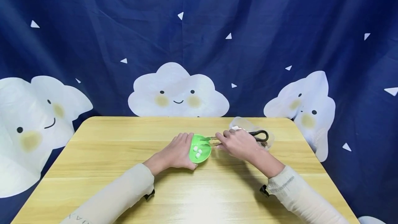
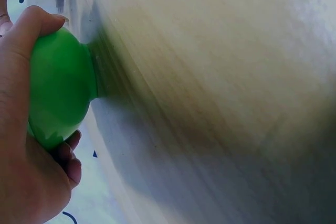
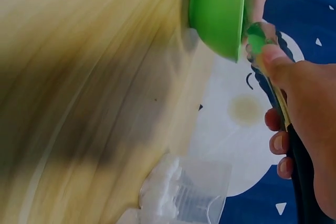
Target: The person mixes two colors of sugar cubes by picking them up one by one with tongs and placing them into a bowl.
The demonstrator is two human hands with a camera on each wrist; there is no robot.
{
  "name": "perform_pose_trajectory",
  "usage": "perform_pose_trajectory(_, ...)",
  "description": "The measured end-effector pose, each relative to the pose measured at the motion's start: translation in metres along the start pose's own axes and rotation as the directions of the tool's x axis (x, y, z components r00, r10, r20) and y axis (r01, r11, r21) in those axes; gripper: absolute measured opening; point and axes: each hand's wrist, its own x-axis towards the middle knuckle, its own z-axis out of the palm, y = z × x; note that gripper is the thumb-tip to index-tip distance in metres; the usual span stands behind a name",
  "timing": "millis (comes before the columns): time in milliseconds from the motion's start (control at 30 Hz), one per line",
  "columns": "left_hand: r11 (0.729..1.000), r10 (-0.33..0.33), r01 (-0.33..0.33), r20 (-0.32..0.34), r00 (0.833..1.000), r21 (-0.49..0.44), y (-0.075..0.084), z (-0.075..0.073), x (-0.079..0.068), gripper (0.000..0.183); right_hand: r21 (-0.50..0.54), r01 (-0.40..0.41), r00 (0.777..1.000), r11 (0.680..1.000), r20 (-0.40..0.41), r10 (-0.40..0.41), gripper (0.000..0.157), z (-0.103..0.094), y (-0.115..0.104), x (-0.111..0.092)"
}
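My left hand (image 1: pixel 178 151) grips a small green bowl (image 1: pixel 206 154) from the left, thumb at its near side and fingers round the far side. Three small white cubes (image 1: pixel 198 155) lie inside it. The left wrist view shows the bowl's green outer wall (image 2: pixel 60 82) and foot close over the table. From the right, my right hand (image 1: pixel 237 144) holds tongs (image 3: pixel 300 166) with a black looped handle. Their tips reach over the bowl's rim and stand apart, with nothing visible between them.
Behind my right hand, partly hidden by it, is a clear plastic container (image 3: pixel 205 182) with white pieces (image 1: pixel 235 127) in it. Clear plastic with brown contents (image 1: pixel 263 144) shows beside it. The wooden table (image 1: pixel 124 148) ends at a dark blue cloud-patterned curtain (image 1: pixel 199 44).
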Motion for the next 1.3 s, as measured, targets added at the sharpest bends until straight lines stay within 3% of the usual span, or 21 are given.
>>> perform_pose_trajectory(333, 1.0, -0.008, 0.008, -0.012, 1.0, -0.002, 0.0, 0.001, -0.001, 0.122, 0.033, -0.061, 0.996, 0.998, 0.073, 0.059, 0.036, -0.013, 0.008, -0.01)
perform_pose_trajectory(700, 1.0, -0.026, 0.026, -0.006, 1.0, -0.003, 0.001, 0.001, -0.001, 0.123, 0.036, -0.081, 0.997, 0.996, 0.01, 0.08, 0.039, -0.018, 0.022, -0.027)
perform_pose_trajectory(1000, 0.999, -0.034, 0.034, -0.015, 0.999, -0.002, 0.0, 0.002, -0.002, 0.124, 0.046, -0.122, 0.992, 0.991, 0.041, 0.12, 0.046, -0.028, 0.034, -0.046)
perform_pose_trajectory(1300, 1.0, -0.03, 0.03, -0.015, 0.999, -0.002, 0.0, 0.003, -0.003, 0.128, 0.057, -0.166, 0.985, 0.985, 0.06, 0.162, 0.037, -0.033, 0.051, -0.068)
